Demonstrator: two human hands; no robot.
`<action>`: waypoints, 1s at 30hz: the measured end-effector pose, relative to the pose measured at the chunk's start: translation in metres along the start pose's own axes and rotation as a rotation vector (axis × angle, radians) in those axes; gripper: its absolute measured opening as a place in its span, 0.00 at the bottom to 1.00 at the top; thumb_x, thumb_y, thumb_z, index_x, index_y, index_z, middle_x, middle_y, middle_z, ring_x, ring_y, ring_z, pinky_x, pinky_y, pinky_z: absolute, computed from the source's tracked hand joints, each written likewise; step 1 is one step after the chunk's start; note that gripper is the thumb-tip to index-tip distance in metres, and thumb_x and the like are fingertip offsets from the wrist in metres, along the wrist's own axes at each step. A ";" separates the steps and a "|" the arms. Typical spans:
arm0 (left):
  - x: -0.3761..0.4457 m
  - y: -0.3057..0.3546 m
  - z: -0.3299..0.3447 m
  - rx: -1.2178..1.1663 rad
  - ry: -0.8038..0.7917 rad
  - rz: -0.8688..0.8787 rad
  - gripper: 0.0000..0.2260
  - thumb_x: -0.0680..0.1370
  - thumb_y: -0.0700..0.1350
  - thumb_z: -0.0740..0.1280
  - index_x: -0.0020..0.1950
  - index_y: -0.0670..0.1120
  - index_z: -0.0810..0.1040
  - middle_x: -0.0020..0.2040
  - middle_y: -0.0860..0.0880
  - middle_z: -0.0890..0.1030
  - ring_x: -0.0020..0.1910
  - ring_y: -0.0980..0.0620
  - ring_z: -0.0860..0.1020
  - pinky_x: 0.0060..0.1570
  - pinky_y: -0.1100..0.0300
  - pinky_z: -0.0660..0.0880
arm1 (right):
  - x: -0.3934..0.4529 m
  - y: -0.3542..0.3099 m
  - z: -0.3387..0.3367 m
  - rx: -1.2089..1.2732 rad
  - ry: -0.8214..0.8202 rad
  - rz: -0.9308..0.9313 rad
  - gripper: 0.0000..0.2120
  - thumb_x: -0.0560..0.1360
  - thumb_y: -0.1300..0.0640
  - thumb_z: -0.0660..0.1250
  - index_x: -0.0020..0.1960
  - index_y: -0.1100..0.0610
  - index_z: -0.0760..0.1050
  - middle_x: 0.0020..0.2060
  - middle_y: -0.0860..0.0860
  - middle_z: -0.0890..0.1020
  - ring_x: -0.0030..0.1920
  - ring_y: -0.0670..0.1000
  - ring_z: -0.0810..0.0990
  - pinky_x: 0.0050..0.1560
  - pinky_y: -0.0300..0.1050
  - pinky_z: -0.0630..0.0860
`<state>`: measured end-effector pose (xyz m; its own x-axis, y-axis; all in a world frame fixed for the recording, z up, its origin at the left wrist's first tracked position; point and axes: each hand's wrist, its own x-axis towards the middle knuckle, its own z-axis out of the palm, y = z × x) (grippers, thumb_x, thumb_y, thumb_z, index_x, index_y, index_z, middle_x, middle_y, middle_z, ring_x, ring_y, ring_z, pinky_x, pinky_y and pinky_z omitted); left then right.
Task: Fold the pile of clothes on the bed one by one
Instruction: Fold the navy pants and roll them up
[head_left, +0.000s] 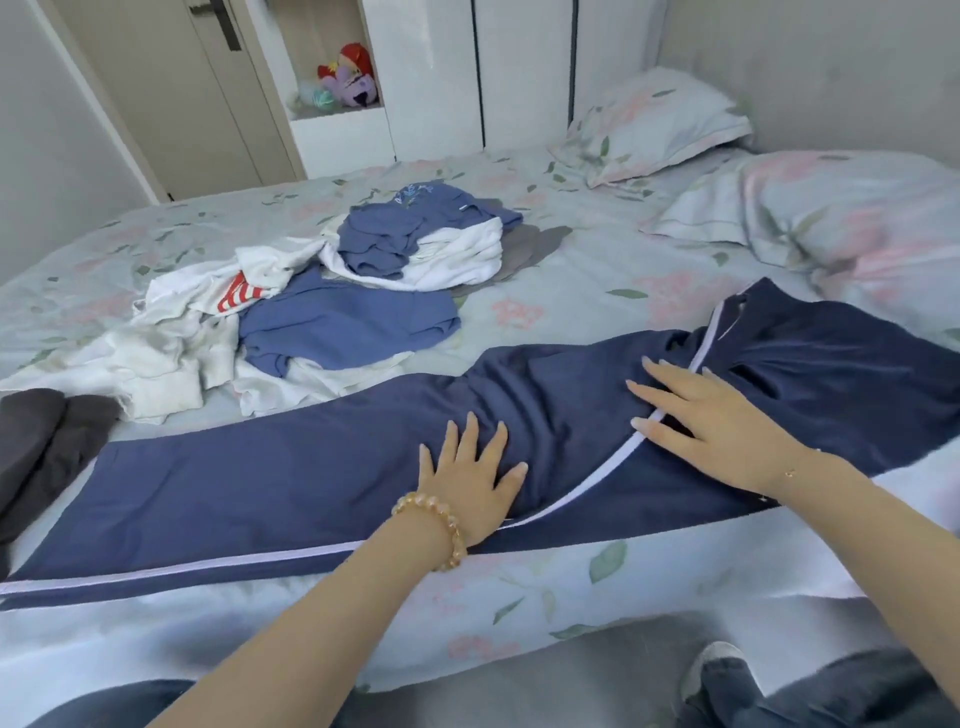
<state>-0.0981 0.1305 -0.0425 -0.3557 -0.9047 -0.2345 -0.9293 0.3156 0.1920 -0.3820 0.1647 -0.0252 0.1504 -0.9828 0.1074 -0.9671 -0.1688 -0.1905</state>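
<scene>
A long pair of dark blue soft trousers with a thin white side stripe (291, 483) lies flat along the near edge of the bed with the pale flowered sheet (597, 249). The trousers run sideways, from the leg ends near the left edge of the bed to the waist on the right, close to the pillows.

Both hands lie on the trousers with the fingers spread out straight and flat. They hold nothing; they only press on the cloth. The left hand (470, 475), with a bead bracelet on its wrist, rests about in the middle of the trousers. The right hand (711, 421) rests nearer the waist, across the white stripe. The cloth under and between the hands is bumpy and wrinkled.

It looks like the trousers are being smoothed before a fold. Since they lie sideways, the fold would most likely bring one end over to the other. The leg ends are far off to the left, so the left hand is the nearer one to reach them. The waist is just past the right hand.

The messy pile of white and blue clothes (322, 312) waits further back, about in the middle of the bed, apart from the trousers. A dark grey cloth (41, 441) lies at the left edge, just beside the leg ends.
</scene>
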 end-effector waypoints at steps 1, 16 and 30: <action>0.009 0.019 0.001 -0.002 -0.004 0.028 0.26 0.82 0.59 0.46 0.79 0.55 0.43 0.79 0.50 0.39 0.77 0.48 0.38 0.74 0.43 0.38 | -0.003 0.011 -0.001 -0.033 -0.010 0.032 0.37 0.75 0.29 0.40 0.78 0.46 0.53 0.78 0.45 0.48 0.78 0.47 0.48 0.77 0.49 0.46; 0.162 0.234 -0.043 -0.387 0.091 0.126 0.30 0.76 0.61 0.64 0.71 0.43 0.67 0.66 0.46 0.74 0.66 0.44 0.71 0.64 0.52 0.69 | -0.054 0.175 -0.038 0.268 0.392 0.925 0.25 0.75 0.54 0.64 0.70 0.57 0.68 0.70 0.57 0.67 0.71 0.59 0.59 0.70 0.53 0.59; 0.151 0.327 -0.057 -0.830 0.107 0.607 0.12 0.77 0.46 0.69 0.47 0.38 0.72 0.40 0.47 0.73 0.39 0.54 0.71 0.42 0.63 0.69 | -0.077 0.208 -0.047 1.377 0.799 1.137 0.22 0.75 0.65 0.64 0.67 0.60 0.62 0.48 0.56 0.76 0.39 0.54 0.79 0.40 0.49 0.80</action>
<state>-0.4501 0.0806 0.0387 -0.6930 -0.6928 0.1992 -0.2211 0.4673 0.8560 -0.6046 0.2083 -0.0272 -0.8196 -0.4720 -0.3249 0.3209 0.0916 -0.9427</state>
